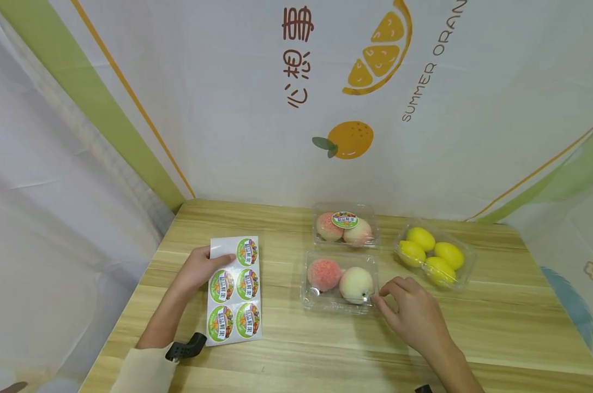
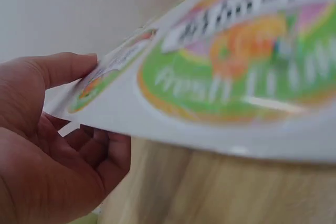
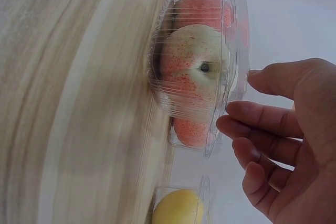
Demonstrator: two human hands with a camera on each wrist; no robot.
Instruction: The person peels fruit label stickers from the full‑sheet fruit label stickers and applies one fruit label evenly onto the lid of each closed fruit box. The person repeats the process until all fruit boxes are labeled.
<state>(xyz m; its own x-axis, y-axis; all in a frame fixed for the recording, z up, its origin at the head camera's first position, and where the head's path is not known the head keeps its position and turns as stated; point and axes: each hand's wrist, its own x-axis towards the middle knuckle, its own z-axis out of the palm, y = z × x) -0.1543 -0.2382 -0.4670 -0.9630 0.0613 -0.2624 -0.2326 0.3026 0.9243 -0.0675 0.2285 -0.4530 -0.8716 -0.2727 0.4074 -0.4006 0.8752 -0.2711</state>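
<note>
My left hand (image 1: 196, 272) holds a white sheet of round fruit stickers (image 1: 234, 292) at its upper left edge. The thumb lies on top and the fingers are beneath, as the left wrist view shows. Several green-bordered stickers are on the sheet, and its upper left corner is bare backing. Right of it sits a closed clear plastic box (image 1: 317, 302) with a pink peach (image 1: 324, 274) and a pale peach (image 1: 357, 284). My right hand (image 1: 415, 312) is at this box's right edge, thumb tip at the lid and fingers loosely bent by the rim (image 3: 216, 129).
Behind stands another clear box (image 1: 318, 240) with two peaches and a fruit sticker (image 1: 345, 220) on its lid. A clear box (image 1: 467, 270) of yellow lemons is to the right. A printed white curtain (image 1: 247, 136) hangs behind the wooden table (image 1: 286, 360).
</note>
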